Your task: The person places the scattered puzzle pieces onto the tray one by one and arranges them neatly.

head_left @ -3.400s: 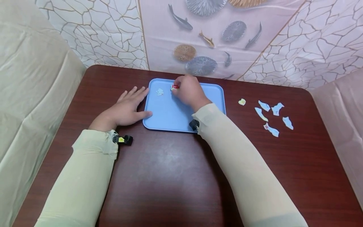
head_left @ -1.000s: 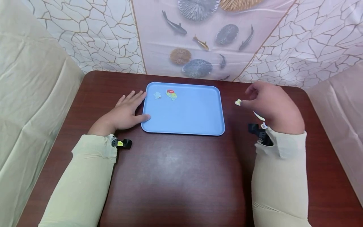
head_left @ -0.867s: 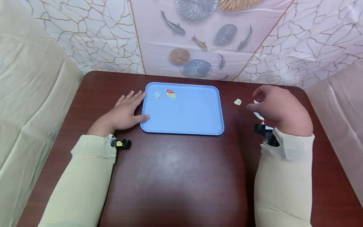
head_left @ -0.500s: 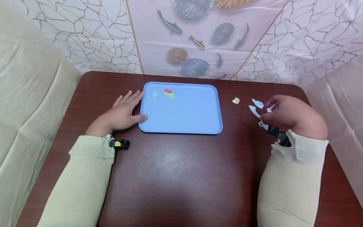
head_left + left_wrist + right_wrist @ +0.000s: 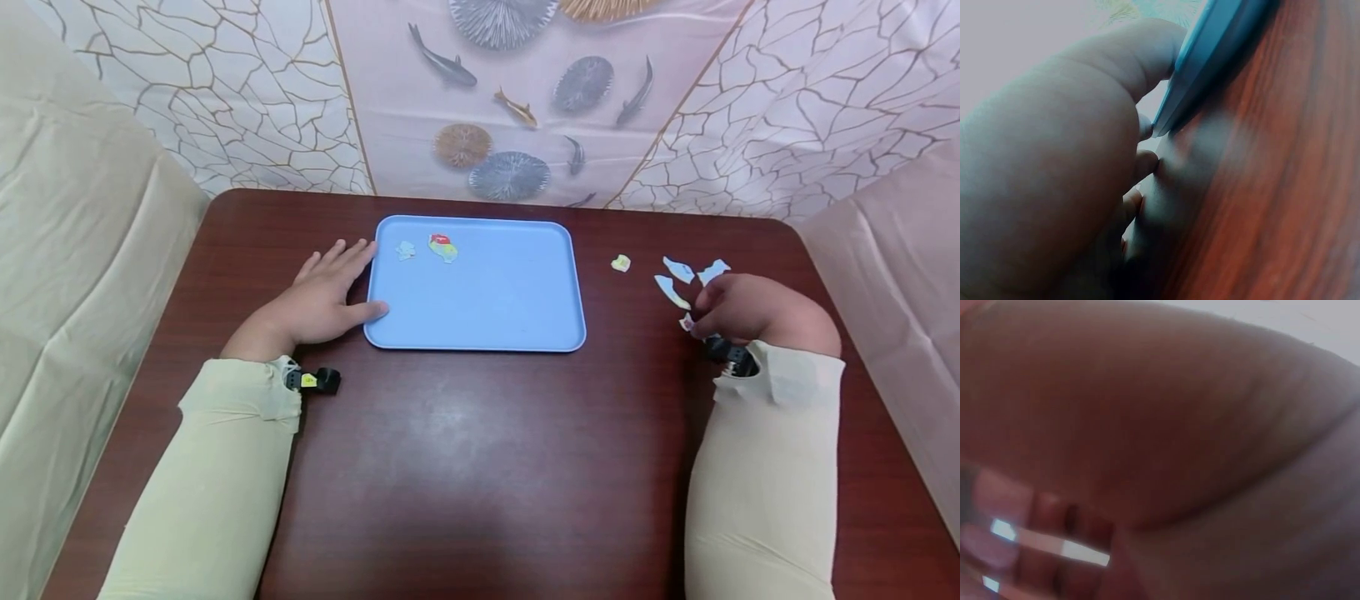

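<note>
A blue rectangular tray (image 5: 480, 308) lies on the table. My left hand (image 5: 318, 304) is spread at its left side, thumb over the near-left rim and fingertips by the far-left corner. In the left wrist view the thumb (image 5: 1141, 53) touches the tray wall (image 5: 1194, 69). On the tray are a pale blue cut-out piece (image 5: 406, 250) and a red, yellow and green one (image 5: 443, 247). At the right, my right hand (image 5: 753, 308) bends its fingers down at a whitish irregular piece with a red mark (image 5: 686, 322). I cannot tell whether it pinches that piece.
A small yellow piece (image 5: 621, 263) lies right of the tray. Pale pieces lie beside the right hand: a curved one (image 5: 672, 292), one behind it (image 5: 678, 269) and a forked one (image 5: 712, 271). A patterned cloth (image 5: 510, 100) hangs behind the dark red-brown table (image 5: 450, 467).
My right hand has left the red, yellow and green piece on the tray, moved right past the small yellow piece, and come down at the red-marked piece. The left hand stays at the tray.
</note>
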Available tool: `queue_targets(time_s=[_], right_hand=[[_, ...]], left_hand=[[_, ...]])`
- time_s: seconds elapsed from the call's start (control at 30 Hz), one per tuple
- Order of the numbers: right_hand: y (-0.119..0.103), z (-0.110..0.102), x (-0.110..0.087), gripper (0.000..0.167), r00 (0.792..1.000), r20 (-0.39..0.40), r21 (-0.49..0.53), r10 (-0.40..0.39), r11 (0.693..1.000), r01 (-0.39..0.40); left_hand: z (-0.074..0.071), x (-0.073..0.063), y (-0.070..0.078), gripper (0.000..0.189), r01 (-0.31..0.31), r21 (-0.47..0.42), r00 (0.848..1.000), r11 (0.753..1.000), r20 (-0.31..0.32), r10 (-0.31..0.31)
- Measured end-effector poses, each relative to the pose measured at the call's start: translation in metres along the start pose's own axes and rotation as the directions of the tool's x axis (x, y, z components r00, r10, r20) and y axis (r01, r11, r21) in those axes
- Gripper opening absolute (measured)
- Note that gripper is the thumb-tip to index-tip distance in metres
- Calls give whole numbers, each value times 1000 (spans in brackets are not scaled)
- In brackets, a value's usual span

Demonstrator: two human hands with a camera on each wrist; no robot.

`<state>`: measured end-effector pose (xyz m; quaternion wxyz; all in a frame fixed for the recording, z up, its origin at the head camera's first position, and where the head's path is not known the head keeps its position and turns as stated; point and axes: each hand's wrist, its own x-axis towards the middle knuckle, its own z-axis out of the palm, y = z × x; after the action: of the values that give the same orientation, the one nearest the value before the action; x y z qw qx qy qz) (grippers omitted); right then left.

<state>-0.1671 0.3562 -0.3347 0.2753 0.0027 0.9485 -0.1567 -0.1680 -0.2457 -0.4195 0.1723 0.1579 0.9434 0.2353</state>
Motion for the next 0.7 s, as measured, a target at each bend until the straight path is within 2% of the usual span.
queue_targets(time_s=[0.33, 0.7], right_hand=[[4, 5, 4, 23, 995, 79, 87, 56, 994, -63], [3, 6, 4, 13, 994, 93, 42, 63, 997, -68]], left_hand=[[1, 0, -1, 101, 2, -5, 1000, 1000, -1, -2], [1, 0, -1, 101, -3, 0, 1000, 1000, -1, 3]])
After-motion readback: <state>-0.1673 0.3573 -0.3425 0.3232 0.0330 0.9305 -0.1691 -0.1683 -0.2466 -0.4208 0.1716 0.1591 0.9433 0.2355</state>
